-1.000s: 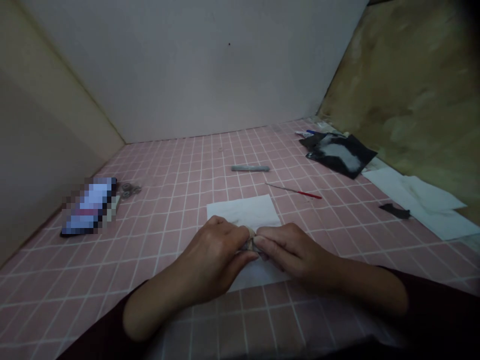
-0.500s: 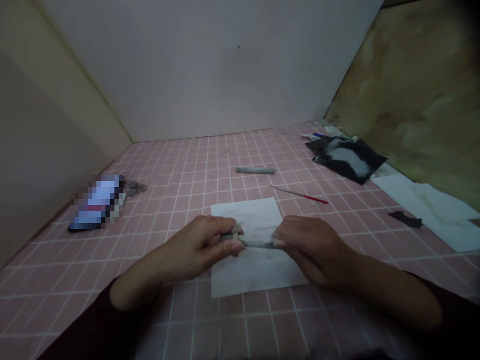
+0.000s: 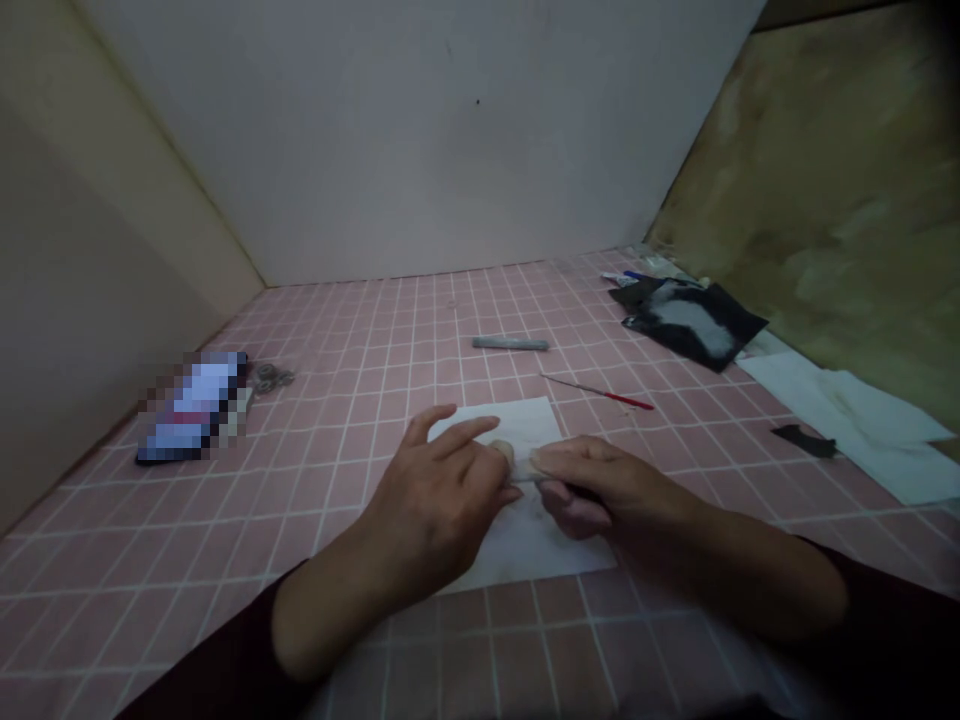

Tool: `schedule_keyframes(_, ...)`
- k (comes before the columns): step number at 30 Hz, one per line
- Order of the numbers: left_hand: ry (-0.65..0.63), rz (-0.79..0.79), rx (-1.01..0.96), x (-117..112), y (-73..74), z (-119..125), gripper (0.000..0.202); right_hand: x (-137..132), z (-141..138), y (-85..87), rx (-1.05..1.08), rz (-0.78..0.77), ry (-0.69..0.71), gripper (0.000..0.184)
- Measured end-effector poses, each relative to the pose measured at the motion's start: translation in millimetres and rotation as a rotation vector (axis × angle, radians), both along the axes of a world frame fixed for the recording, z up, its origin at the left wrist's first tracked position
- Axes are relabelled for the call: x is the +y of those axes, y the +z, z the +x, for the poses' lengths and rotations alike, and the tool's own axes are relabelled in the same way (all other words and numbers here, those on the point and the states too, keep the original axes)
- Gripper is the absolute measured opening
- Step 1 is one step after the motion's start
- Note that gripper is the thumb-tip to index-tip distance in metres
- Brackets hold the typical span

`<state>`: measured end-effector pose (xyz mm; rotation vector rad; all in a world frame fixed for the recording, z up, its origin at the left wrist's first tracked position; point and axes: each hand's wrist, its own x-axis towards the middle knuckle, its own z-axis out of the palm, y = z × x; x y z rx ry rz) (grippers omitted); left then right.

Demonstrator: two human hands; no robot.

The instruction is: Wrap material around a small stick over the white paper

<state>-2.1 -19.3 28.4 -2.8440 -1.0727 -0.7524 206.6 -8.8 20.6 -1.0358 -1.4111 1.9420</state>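
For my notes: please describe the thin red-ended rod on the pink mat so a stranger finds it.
On the pink grid mat, find the white paper. Just past its far edge lies a thin rod, red at one end, far thinner than the grey stick beyond.

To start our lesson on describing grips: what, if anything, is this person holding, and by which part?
The right hand pinches a thin grey rod near one end. Whether the left hand also grips it cannot be told.

Pink grid-lined mat (image 3: 225,520), white paper sheet (image 3: 540,555), grey rod (image 3: 510,343), thin red-handled needle (image 3: 600,393), black cloth (image 3: 694,325)
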Motion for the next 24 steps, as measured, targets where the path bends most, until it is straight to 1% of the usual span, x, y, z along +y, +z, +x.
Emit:
schedule_keyframes(1, 0.030, -0.043, -0.031, 2.5, 3.3, -3.8, 0.010, 1.3, 3.9, 1.9, -0.015, 0.063, -0.014, 0.039)
schedule_keyframes(2, 0.057, -0.117, -0.067, 5.3, 7.2, -7.8, 0.012, 2.2, 7.9, 3.5, -0.057, 0.178, -0.024, 0.039)
schedule_keyframes(4, 0.021, -0.324, -0.098, 10.3, 14.8, -15.2, 0.017, 2.2, 14.1, 5.0, -0.195, 0.536, -0.016, 0.036)
schedule_keyframes(6, -0.042, -0.492, -0.101, 13.2, 20.0, -19.6, 0.020, -0.1, 15.7, 3.9, -0.338, 0.930, 0.034, 0.031)
schedule_keyframes(7, -0.082, -0.575, -0.097, 13.5, 21.4, -20.2, 0.021, -2.0, 14.4, 2.5, -0.397, 1.094, 0.070, 0.028)
schedule_keyframes(8, -0.127, -0.662, -0.086, 12.9, 21.9, -19.8, 0.022, -4.0, 12.1, 0.7, -0.441, 1.230, 0.112, 0.026)
schedule_keyframes(9, -0.170, -0.748, -0.074, 11.6, 21.8, -18.3, 0.023, -6.1, 9.1, -1.3, -0.469, 1.332, 0.146, 0.024)
schedule_keyframes(10, -0.208, -0.823, -0.060, 9.8, 21.3, -16.2, 0.024, -8.1, 5.8, -3.4, -0.490, 1.399, 0.173, 0.024)
schedule_keyframes(11, -0.232, -0.872, -0.050, 7.8, 20.4, -13.5, 0.025, -9.7, 2.7, -5.4, -0.503, 1.441, 0.187, 0.023)
schedule_keyframes(12, -0.235, -0.885, -0.046, 5.9, 19.5, -10.8, 0.026, -10.9, 0.1, -7.0, -0.508, 1.462, 0.191, 0.023)
schedule_keyframes(13, -0.223, -0.862, -0.048, 4.3, 18.6, -8.2, 0.026, -11.5, -1.7, -8.4, -0.511, 1.467, 0.186, 0.023)
schedule_keyframes(16, -0.171, -0.714, -0.065, 2.5, 17.2, -3.7, 0.022, -10.5, -2.5, -10.7, -0.523, 1.444, 0.165, 0.023)
schedule_keyframes(18, -0.163, -0.637, -0.058, 3.2, 17.6, -3.7, 0.021, -8.9, -1.0, -11.9, -0.543, 1.450, 0.156, 0.023)
schedule_keyframes(21, -0.157, -0.583, -0.011, 4.2, 17.9, -5.3, 0.029, -8.0, 0.5, -14.3, -0.564, 1.455, 0.146, 0.025)
schedule_keyframes(24, -0.150, -0.522, 0.016, 3.0, 14.8, -4.5, 0.029, -9.5, -0.6, -15.7, -0.515, 1.382, 0.126, 0.024)
